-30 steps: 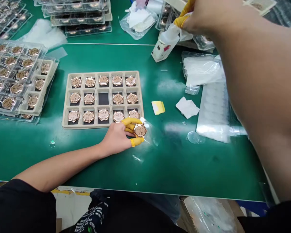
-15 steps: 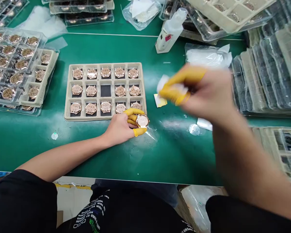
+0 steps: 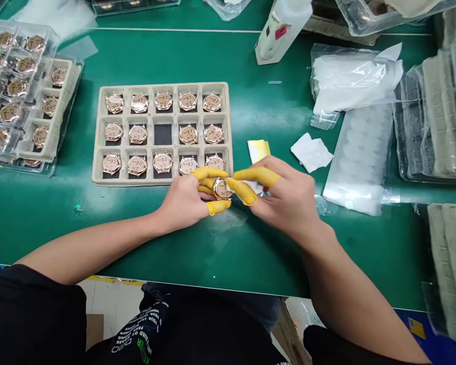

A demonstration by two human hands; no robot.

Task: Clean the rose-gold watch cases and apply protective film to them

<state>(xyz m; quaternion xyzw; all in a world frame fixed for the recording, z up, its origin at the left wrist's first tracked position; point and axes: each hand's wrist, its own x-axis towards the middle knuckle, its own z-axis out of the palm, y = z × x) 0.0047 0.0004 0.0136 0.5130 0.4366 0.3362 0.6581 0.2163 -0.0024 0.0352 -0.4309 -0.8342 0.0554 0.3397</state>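
Observation:
My left hand (image 3: 188,198), with yellow finger cots, pinches a rose-gold watch case (image 3: 222,189) just in front of the beige tray (image 3: 161,178). My right hand (image 3: 285,195), also in yellow cots, holds a small white wipe (image 3: 254,187) pinched between thumb and forefinger, pressed against the watch case. The tray holds several rose-gold watch cases in dark cells; its middle cell (image 3: 162,135) is empty.
Stacked clear trays of watch cases (image 3: 19,96) lie at the left. A white bottle (image 3: 279,28) stands at the back. A bag of white wipes (image 3: 351,78), a loose wipe (image 3: 311,152), a yellow pad (image 3: 259,149) and stacked trays (image 3: 441,116) lie at the right.
My right hand came down from the bottle at the back with a wipe and now meets the watch case. My left hand stayed in place holding the case.

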